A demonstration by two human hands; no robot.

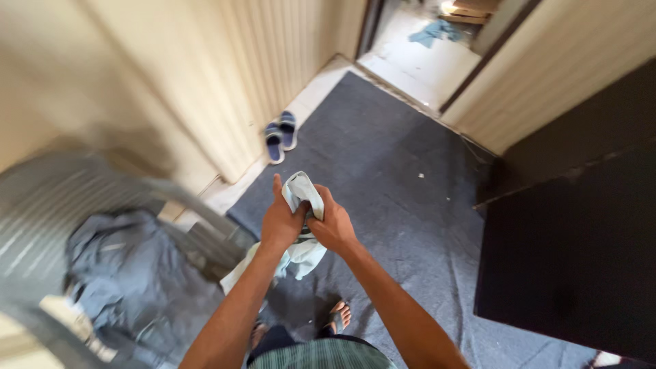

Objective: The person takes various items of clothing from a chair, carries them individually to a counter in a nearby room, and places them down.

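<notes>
Feet in sandals (pixel 336 316) sit nearest to me at the bottom of the view, standing on the grey carpet (pixel 403 184), just above a strip of green striped clothing at the frame edge. Both forearms run up from there to the middle of the view, where I see the left hand (pixel 281 222) and the right hand (pixel 333 225) pressed close together, each closed around a pale light-blue cloth (pixel 301 193). The cloth's upper fold sticks up between the two hands and its loose end hangs down below them, over the carpet. To the left, at about the same depth, a blurred grey chair-like frame holds a heap of blue-grey clothing (pixel 130 273); the blur hides its exact shape. To the right stands a large dark cabinet (pixel 574 232), its face plain, and I can make out no label or sign on it. Farther on, a pair of blue slippers (pixel 281 135) lies side by side at the carpet's edge, just beside a cream ribbed wall (pixel 273 61). Beyond the carpet a doorway opens onto a pale floor, where a small blue rag (pixel 437 31) lies well apart from everything else.
</notes>
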